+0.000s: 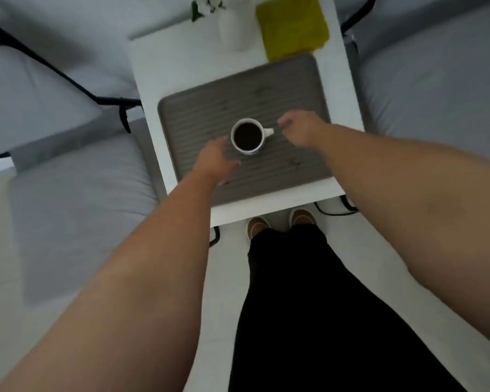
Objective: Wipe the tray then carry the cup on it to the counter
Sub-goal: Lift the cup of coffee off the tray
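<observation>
A white cup (248, 136) full of dark coffee stands upright in the middle of a grey ribbed tray (289, 89), its handle pointing right. The tray lies on a narrow white table (153, 60). My left hand (215, 161) hovers just left of the cup, fingers relaxed and close to its side. My right hand (301, 127) is just right of the handle, fingers loosely curled and holding nothing. A yellow cloth (293, 25) lies on the table beyond the tray's far right corner. Small dark specks dot the tray.
A white vase (234, 26) with flowers stands at the table's far end, left of the cloth. Grey cushioned seats (54, 89) with black frames flank the table on both sides. My legs and shoes (280, 224) are at the table's near end on a white floor.
</observation>
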The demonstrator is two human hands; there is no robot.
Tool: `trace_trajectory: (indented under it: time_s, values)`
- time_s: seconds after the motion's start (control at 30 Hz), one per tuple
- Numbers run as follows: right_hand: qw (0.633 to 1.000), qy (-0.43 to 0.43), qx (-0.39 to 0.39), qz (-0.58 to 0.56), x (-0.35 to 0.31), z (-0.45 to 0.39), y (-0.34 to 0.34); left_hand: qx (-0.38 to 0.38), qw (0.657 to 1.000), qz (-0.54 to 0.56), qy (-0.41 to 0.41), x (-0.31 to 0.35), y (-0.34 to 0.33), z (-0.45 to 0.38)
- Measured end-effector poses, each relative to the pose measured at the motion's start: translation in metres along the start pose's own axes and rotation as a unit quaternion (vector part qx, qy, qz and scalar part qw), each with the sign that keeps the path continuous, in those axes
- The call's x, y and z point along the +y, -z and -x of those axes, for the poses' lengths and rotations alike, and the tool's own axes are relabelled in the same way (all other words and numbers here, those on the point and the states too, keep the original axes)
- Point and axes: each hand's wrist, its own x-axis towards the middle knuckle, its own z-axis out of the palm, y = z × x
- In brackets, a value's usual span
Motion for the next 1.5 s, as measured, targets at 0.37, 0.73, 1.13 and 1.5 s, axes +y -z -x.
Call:
trace_trajectory:
  time_s: [0.37, 0.73, 1.13, 1.5]
  values:
    - [0.99, 0.04, 0.008, -0.137, 0.012, -0.044, -0.039, 0.109, 0.977, 0.178, -0.051, -0.009, -0.048, -0.046]
    - [0.978, 0.091, 0.073, -0.175, 0.004, -0.056, -0.054, 0.153, 0.933, 0.318, -0.068, -0.018, -0.047, -0.046]
    - [0.968, 0.15, 0.063, -0.193, -0.1, -0.101, -0.07, 0.22, 0.919, 0.312, -0.095, -0.078, 0.031, -0.069]
    - [0.97, 0.135, 0.049, -0.198, -0.131, -0.137, -0.096, 0.221, 0.923, 0.302, -0.093, -0.119, 0.048, -0.093]
